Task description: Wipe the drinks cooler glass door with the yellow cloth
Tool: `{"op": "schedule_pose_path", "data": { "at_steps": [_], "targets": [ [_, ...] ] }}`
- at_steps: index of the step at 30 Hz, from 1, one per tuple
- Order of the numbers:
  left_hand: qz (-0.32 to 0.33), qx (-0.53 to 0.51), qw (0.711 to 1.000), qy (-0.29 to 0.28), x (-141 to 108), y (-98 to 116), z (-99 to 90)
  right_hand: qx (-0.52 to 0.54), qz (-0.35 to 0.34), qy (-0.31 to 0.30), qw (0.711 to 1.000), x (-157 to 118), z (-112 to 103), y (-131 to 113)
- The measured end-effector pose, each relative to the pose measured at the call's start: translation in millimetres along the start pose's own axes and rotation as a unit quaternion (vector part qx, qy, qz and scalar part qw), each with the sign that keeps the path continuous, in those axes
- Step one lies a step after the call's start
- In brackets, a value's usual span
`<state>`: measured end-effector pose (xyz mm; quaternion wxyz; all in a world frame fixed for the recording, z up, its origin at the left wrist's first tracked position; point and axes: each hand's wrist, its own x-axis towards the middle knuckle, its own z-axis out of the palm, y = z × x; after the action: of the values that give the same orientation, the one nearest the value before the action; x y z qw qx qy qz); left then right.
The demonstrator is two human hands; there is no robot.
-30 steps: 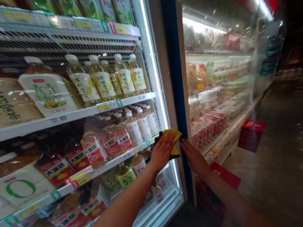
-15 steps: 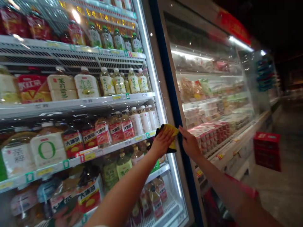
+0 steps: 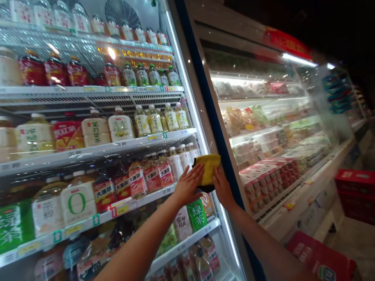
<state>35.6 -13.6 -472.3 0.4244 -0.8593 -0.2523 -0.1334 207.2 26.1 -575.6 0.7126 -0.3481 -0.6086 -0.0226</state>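
A yellow cloth [image 3: 209, 167] with a black underside is spread in front of the glass door, by its right-hand edge. My left hand [image 3: 190, 183] has the cloth's left side, fingers stretched over its front and the little finger apart. At the cloth's right edge, my right hand [image 3: 223, 187] has its fingers on the yellow face. Whether the cloth touches the glass cannot be told. Behind the glass, rows of bottled drinks [image 3: 152, 173] stand on white shelves [image 3: 158, 193]. The cloth and hands hide part of one shelf.
A lit door edge [image 3: 202, 128] and a dark blue strip [image 3: 216, 128] run beside my hands. To the right stands an open chilled display case [image 3: 272, 207] with packaged food. Red boxes [image 3: 325, 253] sit low at the right, with more red boxes [image 3: 356, 191] behind.
My left hand has slid from the middle of the cloth to its left side. My right hand has come against the right edge, and the cloth lies flatter. The view has shifted.
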Motion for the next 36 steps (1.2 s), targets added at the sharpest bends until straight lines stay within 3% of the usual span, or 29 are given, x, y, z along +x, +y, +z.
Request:
{"op": "schedule_pose_path", "data": {
  "at_steps": [3, 6, 11, 15, 19, 21, 24, 27, 30, 33, 36],
  "targets": [
    [-0.001, 0.059, 0.998, -0.027, -32.5, -13.7, -12.6, -0.071, -0.004, 0.04, 0.997, 12.5, 25.5, -24.6],
    [-0.024, 0.084, 0.996, -0.013, -57.6, -18.8, -20.8, -0.149, -0.019, 0.056, 0.987, 12.5, 34.9, -36.3],
    [-0.092, 0.117, 0.988, 0.029, -107.3, -29.5, -38.8, -0.232, -0.069, -0.012, 0.97, -3.5, 4.9, 1.0],
    [-0.128, 0.138, 0.982, 0.029, -137.8, -45.7, -53.6, -0.235, -0.045, 0.025, 0.971, 20.2, 1.2, 8.6],
    [-0.154, 0.151, 0.976, 0.007, -148.3, -53.2, -58.6, -0.232, -0.03, 0.061, 0.97, 25.5, 23.6, -16.4],
    [-0.145, 0.151, 0.978, 0.0, -152.7, -53.2, -59.3, -0.235, -0.066, 0.024, 0.97, 11.5, 23.4, -17.8],
    [-0.133, 0.153, 0.979, -0.002, -161.4, -52.4, -61.3, -0.231, -0.114, -0.041, 0.966, 1.1, 6.5, -2.1],
    [-0.114, 0.151, 0.982, -0.006, -167.8, -51.8, -63.2, -0.21, -0.071, 0.007, 0.975, 25.0, -1.0, 1.9],
    [-0.12, 0.146, 0.982, -0.005, -168.6, -49.6, -62.6, -0.212, -0.064, 0.019, 0.975, 50.4, 16.6, -26.3],
    [-0.126, 0.138, 0.982, -0.01, -169.0, -46.1, -61.5, -0.224, -0.133, -0.048, 0.964, 35.6, 32.3, -53.6],
    [-0.129, 0.132, 0.982, -0.027, -176.3, -44.4, -64.3, -0.222, -0.237, -0.153, 0.933, -0.3, 20.1, -44.9]
  ]
}}
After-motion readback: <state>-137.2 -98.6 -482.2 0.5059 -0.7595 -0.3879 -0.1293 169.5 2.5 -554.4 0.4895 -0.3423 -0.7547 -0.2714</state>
